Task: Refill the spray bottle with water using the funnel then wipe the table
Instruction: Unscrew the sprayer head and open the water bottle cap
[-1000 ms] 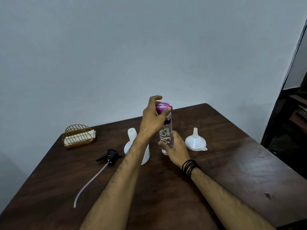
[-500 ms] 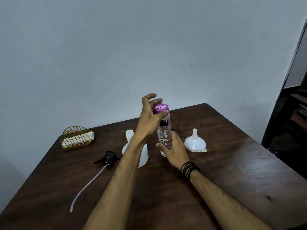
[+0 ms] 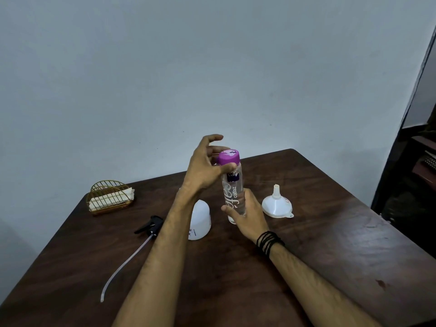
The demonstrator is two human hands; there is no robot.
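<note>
The left hand (image 3: 207, 168) is raised beside the top of a clear water bottle (image 3: 233, 192), its thumb and curled fingers pinching the purple cap (image 3: 228, 157); the topmost finger arches free above the cap. The right hand (image 3: 247, 213) wraps around the lower part of the bottle, thumb across the front, and holds it upright on the table (image 3: 330, 244). A stack of black bands (image 3: 269, 243) circles the right wrist.

Just left of the bottle, partly hidden behind the left forearm, stands the white spray bottle (image 3: 200, 220) with its head removed. Further left lies the black spray head (image 3: 151, 226), its thin clear tube (image 3: 122, 263) trailing toward the near left edge of the table. To the right of the water bottle, near but apart from it, a white funnel (image 3: 277, 204) sits mouth down with its spout pointing up.

At the far left corner of the table, a gold wire holder (image 3: 108, 197) contains white folded tissues (image 3: 111, 200). A pale wall (image 3: 212, 67) rises behind the table.
</note>
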